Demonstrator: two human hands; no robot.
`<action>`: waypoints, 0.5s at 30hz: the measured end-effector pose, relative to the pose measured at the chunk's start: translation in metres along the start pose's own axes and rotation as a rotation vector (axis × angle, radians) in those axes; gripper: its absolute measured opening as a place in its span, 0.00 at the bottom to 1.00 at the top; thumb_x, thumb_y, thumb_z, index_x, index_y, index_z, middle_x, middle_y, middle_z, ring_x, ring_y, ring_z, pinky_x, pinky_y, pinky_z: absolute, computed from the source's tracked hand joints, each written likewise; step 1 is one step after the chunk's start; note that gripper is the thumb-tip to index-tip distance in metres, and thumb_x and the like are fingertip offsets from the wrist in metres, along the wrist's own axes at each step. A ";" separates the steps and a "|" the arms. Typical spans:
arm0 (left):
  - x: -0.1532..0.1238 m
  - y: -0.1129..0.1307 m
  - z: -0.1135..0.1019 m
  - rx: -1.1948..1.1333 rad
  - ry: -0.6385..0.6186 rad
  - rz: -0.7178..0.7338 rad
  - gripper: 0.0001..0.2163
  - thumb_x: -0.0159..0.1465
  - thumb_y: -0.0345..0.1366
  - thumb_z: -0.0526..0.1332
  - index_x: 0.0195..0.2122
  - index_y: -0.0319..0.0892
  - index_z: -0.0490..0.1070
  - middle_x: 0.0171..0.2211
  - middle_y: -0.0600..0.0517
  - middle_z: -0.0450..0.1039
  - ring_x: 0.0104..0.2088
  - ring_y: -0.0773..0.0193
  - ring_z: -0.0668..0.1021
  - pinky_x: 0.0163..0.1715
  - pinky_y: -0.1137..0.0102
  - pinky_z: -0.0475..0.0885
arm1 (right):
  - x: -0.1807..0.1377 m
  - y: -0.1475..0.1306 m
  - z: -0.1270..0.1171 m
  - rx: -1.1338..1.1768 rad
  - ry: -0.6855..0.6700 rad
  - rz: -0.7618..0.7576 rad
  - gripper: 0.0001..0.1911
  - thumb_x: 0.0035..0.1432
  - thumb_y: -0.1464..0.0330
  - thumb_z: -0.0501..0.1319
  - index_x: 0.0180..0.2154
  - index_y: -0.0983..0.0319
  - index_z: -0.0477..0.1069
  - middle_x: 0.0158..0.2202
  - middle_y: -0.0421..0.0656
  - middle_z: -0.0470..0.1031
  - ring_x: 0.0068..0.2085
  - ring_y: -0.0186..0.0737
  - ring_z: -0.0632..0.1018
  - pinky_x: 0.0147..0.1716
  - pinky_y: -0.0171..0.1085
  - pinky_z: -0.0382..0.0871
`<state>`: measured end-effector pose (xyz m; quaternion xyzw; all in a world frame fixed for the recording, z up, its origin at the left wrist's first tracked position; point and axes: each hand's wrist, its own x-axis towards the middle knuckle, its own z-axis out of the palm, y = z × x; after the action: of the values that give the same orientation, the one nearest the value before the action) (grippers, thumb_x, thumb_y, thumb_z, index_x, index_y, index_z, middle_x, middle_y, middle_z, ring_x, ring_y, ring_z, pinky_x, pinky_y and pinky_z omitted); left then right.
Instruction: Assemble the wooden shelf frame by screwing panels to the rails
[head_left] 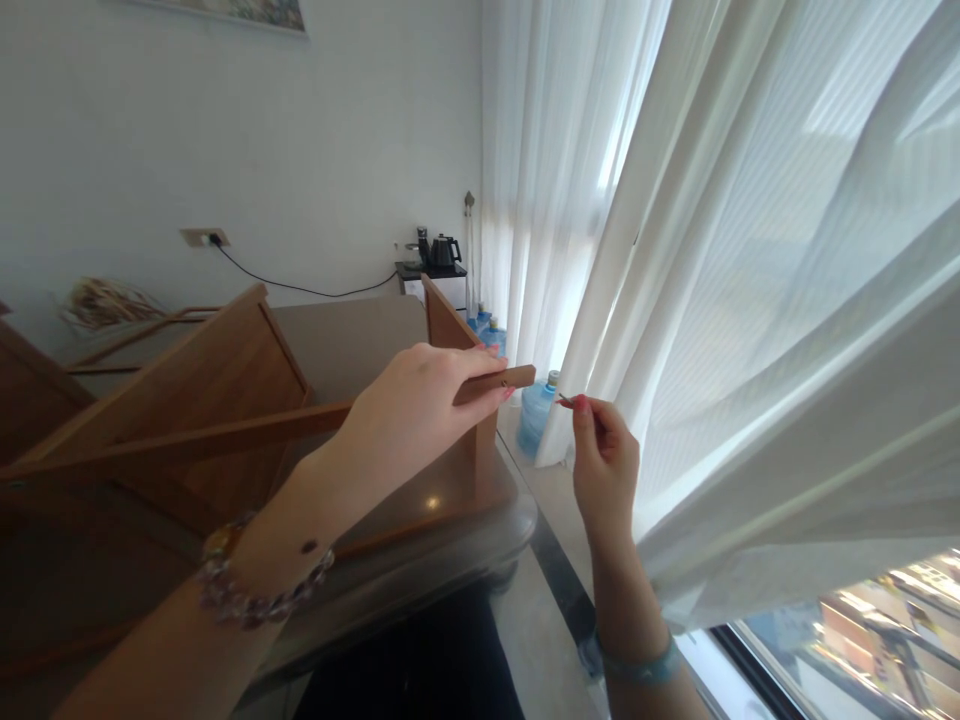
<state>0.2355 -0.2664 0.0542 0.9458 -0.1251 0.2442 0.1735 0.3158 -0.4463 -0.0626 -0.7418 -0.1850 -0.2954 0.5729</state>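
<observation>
My left hand (420,415) grips the end of a narrow wooden strip (521,376) between thumb and fingers; a small dark hole or fitting shows near its tip. The rest of that strip is hidden behind the hand. To the right, my right hand (606,450) pinches a small, thin, metal-looking pin (565,399), too small to name surely. It points at the strip's end, with a gap between them. Below and left lies a partly assembled wooden furniture frame (202,385), its panels tilted, on a grey surface with a rounded edge (517,520).
Several blue water jugs (534,412) stand on the floor by the white curtain (697,300). At the back, a black kettle (445,250) sits on a small cabinet (450,290). A black cord (300,290) runs from the wall socket (204,238).
</observation>
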 end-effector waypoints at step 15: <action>0.001 -0.002 0.001 0.048 -0.013 -0.018 0.15 0.67 0.46 0.57 0.52 0.52 0.75 0.53 0.54 0.76 0.48 0.55 0.80 0.47 0.66 0.74 | -0.005 -0.047 0.019 -0.047 0.112 -0.473 0.16 0.65 0.78 0.50 0.50 0.56 0.62 0.39 0.41 0.68 0.35 0.37 0.68 0.36 0.38 0.63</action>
<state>0.2371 -0.2651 0.0535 0.9525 -0.1116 0.2392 0.1520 0.2871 -0.4145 -0.0344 -0.6734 -0.3147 -0.4661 0.4798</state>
